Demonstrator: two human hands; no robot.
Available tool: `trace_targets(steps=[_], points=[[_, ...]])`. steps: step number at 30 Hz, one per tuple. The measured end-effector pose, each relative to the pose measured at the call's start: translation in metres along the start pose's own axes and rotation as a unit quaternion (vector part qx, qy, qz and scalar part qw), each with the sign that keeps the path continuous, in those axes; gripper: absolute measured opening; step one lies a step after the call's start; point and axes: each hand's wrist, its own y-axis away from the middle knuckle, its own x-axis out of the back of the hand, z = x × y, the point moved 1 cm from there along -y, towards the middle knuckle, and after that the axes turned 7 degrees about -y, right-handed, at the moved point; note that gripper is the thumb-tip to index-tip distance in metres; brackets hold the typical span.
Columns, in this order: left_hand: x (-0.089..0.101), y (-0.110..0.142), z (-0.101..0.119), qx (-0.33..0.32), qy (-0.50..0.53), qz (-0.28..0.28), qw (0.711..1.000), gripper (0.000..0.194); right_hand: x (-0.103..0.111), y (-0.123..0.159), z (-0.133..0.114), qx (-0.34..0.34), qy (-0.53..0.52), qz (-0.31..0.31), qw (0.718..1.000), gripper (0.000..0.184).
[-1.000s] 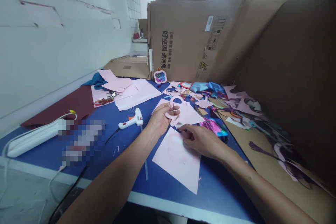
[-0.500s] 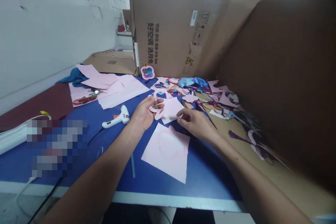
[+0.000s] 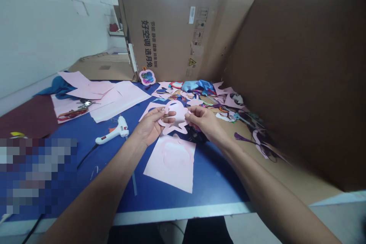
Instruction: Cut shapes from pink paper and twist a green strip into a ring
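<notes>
My left hand (image 3: 150, 126) pinches the left edge of a pink paper cutout (image 3: 177, 119) held just above the blue table (image 3: 217, 183). On the cutout's right edge, my right hand (image 3: 204, 121) is closed with thumb and fingers. The cutout has a rounded loop at its top and wavy edges. Below both hands a larger pink sheet (image 3: 171, 162) lies flat, with a faint outline drawn on it.
A white glue gun (image 3: 113, 131) lies left of my hands, its cord running toward me. Pink sheets (image 3: 114, 99) and scissors (image 3: 73, 112) sit farther left. Colourful paper scraps (image 3: 206, 91) are piled behind. Tall cardboard walls (image 3: 286, 68) close the back and right.
My right hand rose from the flat pink sheet and took hold of the cutout's right edge. The cutout was lifted and now sits between both hands. The view shifted left.
</notes>
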Motion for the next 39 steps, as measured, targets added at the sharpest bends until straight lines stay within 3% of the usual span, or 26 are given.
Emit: trace_targets(steps=[4,7,11,15,23,29,32,34,39], points=[[0.01,-0.006,-0.001,-0.063,-0.072,0.075,0.993,0.016,0.024,-0.01,0.0,0.01,-0.024,0.06,0.998,0.03],[0.018,-0.01,-0.005,-0.131,-0.214,0.143,0.958,0.02,0.057,-0.022,0.003,0.024,-0.036,0.135,0.99,0.032],[0.017,-0.009,-0.02,-0.194,-0.375,0.094,0.902,0.032,0.102,-0.034,0.014,0.011,-0.05,0.237,0.97,0.035],[0.014,-0.006,-0.035,-0.206,-0.433,0.032,0.877,0.039,0.129,-0.038,0.025,0.002,-0.058,0.3,0.952,0.036],[0.022,-0.011,-0.041,-0.207,-0.549,0.035,0.809,0.024,0.134,-0.04,0.024,-0.012,-0.081,0.326,0.942,0.041],[0.021,-0.009,-0.04,-0.225,-0.547,0.046,0.805,0.012,0.131,-0.04,0.023,-0.008,-0.066,0.319,0.945,0.046],[0.019,-0.006,-0.038,-0.236,-0.571,0.042,0.785,0.017,0.131,-0.04,0.026,-0.004,-0.07,0.305,0.95,0.046],[0.015,-0.004,-0.036,-0.232,-0.63,0.034,0.741,0.017,0.131,-0.041,0.028,-0.002,-0.065,0.297,0.953,0.044],[0.005,0.003,-0.032,-0.187,-0.803,-0.002,0.567,0.025,0.134,-0.042,0.033,0.003,-0.051,0.286,0.957,0.039]])
